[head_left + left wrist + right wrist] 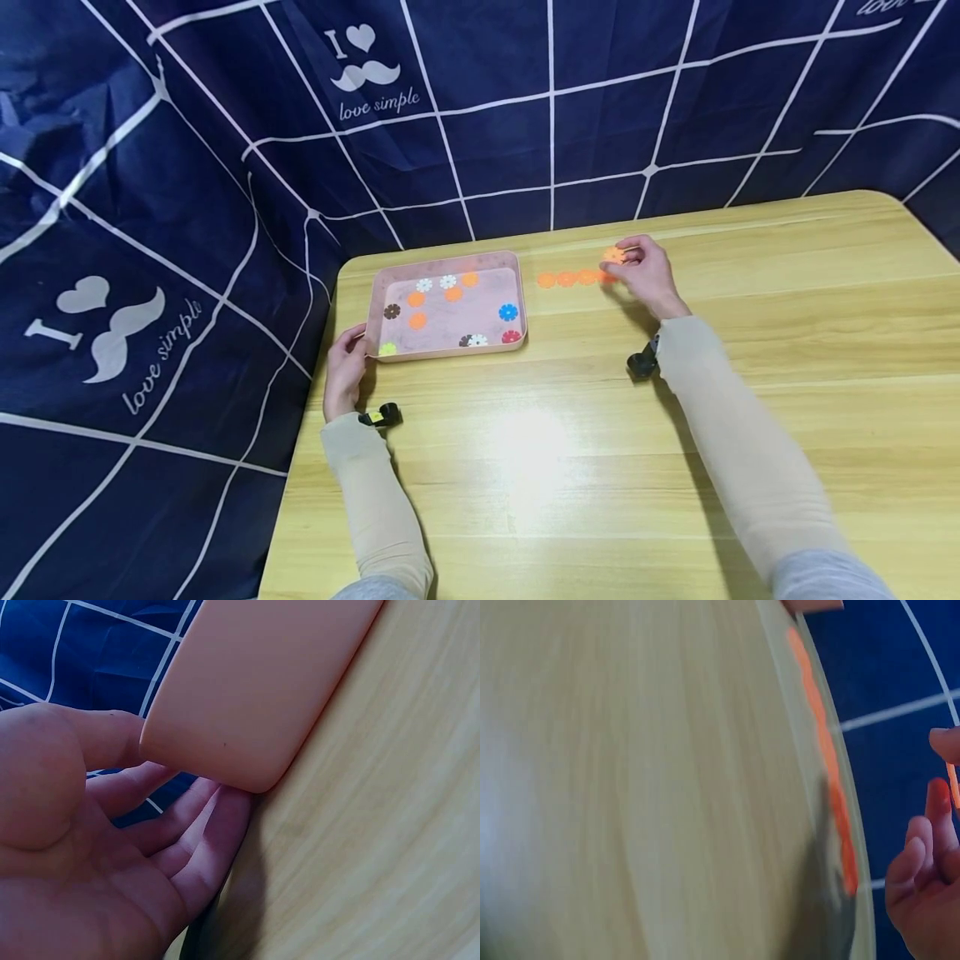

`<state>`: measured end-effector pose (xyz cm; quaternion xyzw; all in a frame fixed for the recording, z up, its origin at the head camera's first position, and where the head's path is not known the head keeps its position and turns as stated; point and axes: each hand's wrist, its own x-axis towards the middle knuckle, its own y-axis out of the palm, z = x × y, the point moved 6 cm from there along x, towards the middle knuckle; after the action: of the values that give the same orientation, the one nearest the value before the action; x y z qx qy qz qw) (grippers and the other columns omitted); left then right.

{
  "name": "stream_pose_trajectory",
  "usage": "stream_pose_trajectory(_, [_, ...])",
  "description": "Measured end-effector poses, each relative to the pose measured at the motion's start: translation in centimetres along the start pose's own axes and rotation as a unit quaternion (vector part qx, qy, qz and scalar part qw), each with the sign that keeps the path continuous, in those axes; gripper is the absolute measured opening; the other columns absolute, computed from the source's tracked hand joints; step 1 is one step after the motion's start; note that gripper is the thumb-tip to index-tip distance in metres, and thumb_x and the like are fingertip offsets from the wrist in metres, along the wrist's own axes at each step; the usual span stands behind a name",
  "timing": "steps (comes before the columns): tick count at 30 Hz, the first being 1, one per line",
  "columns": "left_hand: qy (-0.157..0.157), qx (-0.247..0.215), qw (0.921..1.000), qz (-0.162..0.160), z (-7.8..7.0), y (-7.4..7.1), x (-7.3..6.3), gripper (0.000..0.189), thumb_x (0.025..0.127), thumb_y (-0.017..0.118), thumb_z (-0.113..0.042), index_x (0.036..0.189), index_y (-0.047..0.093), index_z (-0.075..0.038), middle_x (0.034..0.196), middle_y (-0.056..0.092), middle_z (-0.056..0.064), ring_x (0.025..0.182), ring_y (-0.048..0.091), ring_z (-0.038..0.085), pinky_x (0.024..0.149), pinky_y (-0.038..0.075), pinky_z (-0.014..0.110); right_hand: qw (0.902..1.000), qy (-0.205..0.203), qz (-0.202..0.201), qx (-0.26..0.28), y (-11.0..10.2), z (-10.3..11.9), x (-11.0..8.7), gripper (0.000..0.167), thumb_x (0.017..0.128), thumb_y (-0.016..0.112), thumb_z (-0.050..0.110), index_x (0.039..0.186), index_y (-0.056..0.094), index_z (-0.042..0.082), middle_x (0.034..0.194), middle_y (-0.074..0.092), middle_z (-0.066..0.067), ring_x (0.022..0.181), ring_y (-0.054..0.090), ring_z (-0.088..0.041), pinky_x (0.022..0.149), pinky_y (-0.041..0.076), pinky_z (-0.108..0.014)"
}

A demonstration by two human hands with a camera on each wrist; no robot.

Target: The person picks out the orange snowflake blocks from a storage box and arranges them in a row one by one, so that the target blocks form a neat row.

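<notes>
Sleeves (750, 458): 2, pale beige cloth, reaching in from 5 and 7 o'clock, with 12 o'clock at the far edge.
Surface (480, 483): light wood grain, glossy, with a bright glare patch at the centre.
Left hand (345, 375): at the near corner of the tray (457, 323), thumb against the rim, other fingers curled at the underside, gripping it.
Tray material: smooth, pink, rigid-looking, a shallow rectangle with rounded corners, its long axis roughly 9 to 3 o'clock.
Loose discs in the tray: flat, notched like flowers; 4 orange discs (453, 294), 3 white discs (424, 285), 2 dark discs (392, 311), 1 blue disc (508, 312), 1 red disc (512, 336), 1 yellow-green disc (387, 349).
Right hand (651, 275): at 1 o'clock, thumb and fingers pinching 1 held orange disc (615, 254) by its edge.
Held disc against row: raised off the surface; in the head view the outer end of the orange row (566, 279) lies at 6 o'clock from it, just beside the fingers. The right hand is nearer; the left is well apart.
Row shape: at least 4 flat notched discs, side by side from 9 to 3 o'clock, starting near the tray; fingers partly hide its outer end.
Backdrop fabric (495, 142): navy, creased, white grid lines.
</notes>
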<state>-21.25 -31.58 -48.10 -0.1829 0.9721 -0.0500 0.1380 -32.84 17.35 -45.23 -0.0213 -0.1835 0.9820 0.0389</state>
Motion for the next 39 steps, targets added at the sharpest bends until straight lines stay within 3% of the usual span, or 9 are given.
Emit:
stream_pose_trajectory(7, [-0.003,0.0,1.0,0.007,0.0,0.1,0.0,0.043,0.095,0.042,-0.002,0.138,0.049,-0.001,0.119,0.052,0.016,0.084,0.052,0.013,0.07,0.048,0.018,0.9985,0.018,-0.05,-0.015,-3.0,-1.4,0.1,0.04,0.082,0.075,0.027,0.114,0.056,0.013,0.094,0.044,0.005,0.08,0.043,-0.008,0.068,0.038,-0.017])
stream_pose_trajectory(12, [-0.008,-0.004,0.9999,0.008,0.1,0.1,0.0,0.043,0.096,0.042,-0.003,0.138,0.048,-0.001,0.118,0.051,0.014,0.086,0.052,0.013,0.071,0.048,0.018,0.9974,0.032,-0.061,-0.018,-4.5,-2.1,0.1,0.042,0.083,0.075,0.03,0.117,0.056,0.014,0.092,0.043,0.006,0.079,0.04,-0.008,0.067,0.038,-0.016])
stream_pose_trajectory(20, [-0.003,0.002,1.0,0.002,0.2,0.0,0.1,0.041,0.096,0.043,-0.003,0.136,0.049,-0.001,0.11,0.052,0.01,0.08,0.052,0.01,0.069,0.048,0.018,0.9958,0.051,-0.05,-0.057,-5.9,-3.1,0.2,0.054,0.086,0.072,0.032,0.129,0.052,0.006,0.095,0.044,0.005,0.082,0.043,-0.005,0.068,0.039,-0.015])
stream_pose_trajectory(39, [-0.002,0.005,1.0,0.0,0.4,0.0,0.1,0.041,0.096,0.043,-0.004,0.137,0.05,-0.002,0.117,0.052,0.012,0.087,0.051,0.013,0.071,0.047,0.018,0.9914,0.064,0.007,-0.114,-5.5,-4.4,0.5,0.052,0.087,0.07,0.029,0.129,0.055,0.002,0.101,0.048,0.0,0.09,0.043,-0.015,0.078,0.038,-0.025])
